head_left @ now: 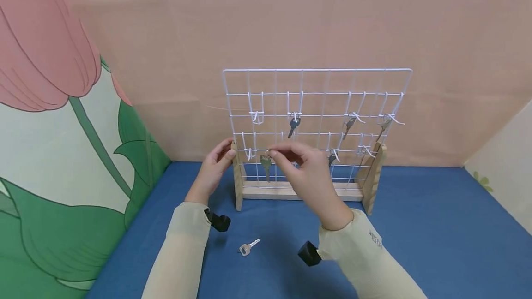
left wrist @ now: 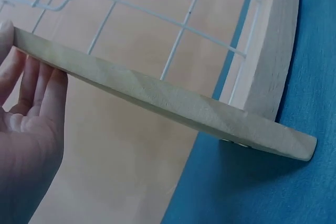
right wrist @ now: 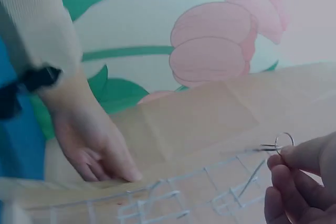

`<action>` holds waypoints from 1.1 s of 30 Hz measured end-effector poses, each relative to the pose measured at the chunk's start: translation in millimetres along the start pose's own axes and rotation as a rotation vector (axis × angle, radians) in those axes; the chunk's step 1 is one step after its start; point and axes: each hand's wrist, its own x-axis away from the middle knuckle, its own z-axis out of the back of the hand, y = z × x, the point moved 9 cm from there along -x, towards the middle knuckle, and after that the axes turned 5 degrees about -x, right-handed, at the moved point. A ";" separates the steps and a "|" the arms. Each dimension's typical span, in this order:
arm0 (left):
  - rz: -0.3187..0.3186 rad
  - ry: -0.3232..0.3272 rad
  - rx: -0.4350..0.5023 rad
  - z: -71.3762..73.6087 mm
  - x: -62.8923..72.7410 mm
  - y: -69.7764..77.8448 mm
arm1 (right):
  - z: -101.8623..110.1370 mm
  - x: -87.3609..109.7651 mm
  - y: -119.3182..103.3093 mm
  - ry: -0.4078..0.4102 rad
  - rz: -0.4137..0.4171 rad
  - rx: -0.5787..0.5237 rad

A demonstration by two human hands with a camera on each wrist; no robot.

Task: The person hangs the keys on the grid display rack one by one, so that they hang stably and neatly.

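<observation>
A white wire grid rack [head_left: 314, 70] with hooks stands on a wooden base. My left hand [head_left: 212, 170] grips the rack's left wooden post [left wrist: 157, 95] near its upper end, thumb on one side and fingers on the other. Between thumb and fingertips, my right hand [head_left: 311, 179] pinches a thin metal ring [right wrist: 292, 139] from which a key [head_left: 266, 162] hangs. That key is in front of the lower left part of the grid, just right of the lower left hook [head_left: 249, 153]. The upper left hook [head_left: 256, 116] bears no key.
Several keys hang on other hooks, among them one key [head_left: 294, 126] at upper middle and another key [head_left: 349, 126] farther right. A loose silver key [head_left: 246, 248] lies on the blue table [head_left: 436, 243] between the forearms. A tulip-printed panel [head_left: 50, 151] stands at left.
</observation>
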 end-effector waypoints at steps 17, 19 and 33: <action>-0.037 -0.027 -0.058 -11.4 2.3 -3.4 | -17.6 -48.8 -5.2 0.107 0.173 0.297; -0.029 -0.024 -0.058 -9.4 2.1 -6.0 | -23.0 -53.2 2.6 0.101 0.148 0.303; -0.018 0.010 -0.042 1.4 -6.1 -0.7 | -32.7 -37.2 14.3 0.098 0.069 0.226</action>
